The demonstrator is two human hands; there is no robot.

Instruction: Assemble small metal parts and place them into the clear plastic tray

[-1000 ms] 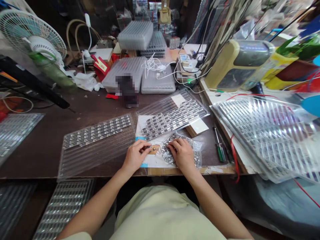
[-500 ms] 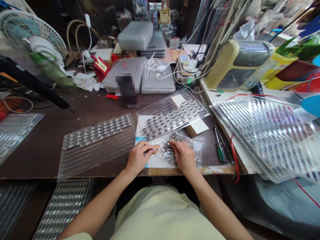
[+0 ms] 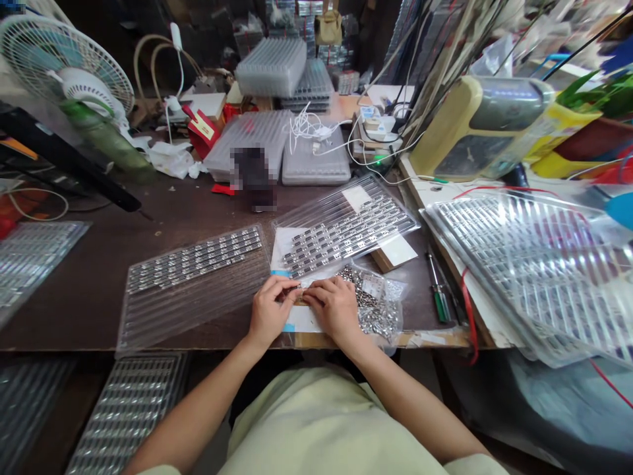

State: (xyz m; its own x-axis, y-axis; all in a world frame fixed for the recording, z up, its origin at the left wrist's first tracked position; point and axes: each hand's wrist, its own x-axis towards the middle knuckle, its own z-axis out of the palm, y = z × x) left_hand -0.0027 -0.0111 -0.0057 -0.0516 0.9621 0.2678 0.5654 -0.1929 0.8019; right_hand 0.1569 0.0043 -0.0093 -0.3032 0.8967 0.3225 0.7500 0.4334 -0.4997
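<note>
The desk [image 3: 188, 206] carries everything around the white sheet [image 3: 305, 321], the landmark here. Well to the sheet's right, clear trays [image 3: 534, 264] lie stacked at a slant, probably nested to save room. One part-filled tray [image 3: 316, 207] overlaps the sheet's far edge; another [image 3: 198, 311] lies left of it, both likely kept close for short reaches. Their rows of strips lie along the grooves, which seem to keep them apart and aligned.

At the sheet's right side, an open-looking bag [image 3: 384, 318] of loose metal bits spreads flat, perhaps so that fingers can pick from it easily. The right hand [image 3: 339, 309] is just beside it, over the sheet, fingers bent and tips close together; whether they hold a bit cannot be told. The left hand [image 3: 268, 311] is at the sheet's left side, thumb and forefinger nearly closed on a small part [image 3: 299, 286], seemingly to steady it. Farther right of the sheet lies a screwdriver [image 3: 437, 297]. Between the hands, on the sheet, a tan piece [image 3: 299, 301] is mostly hidden beneath the fingertips, perhaps serving as a support.
</note>
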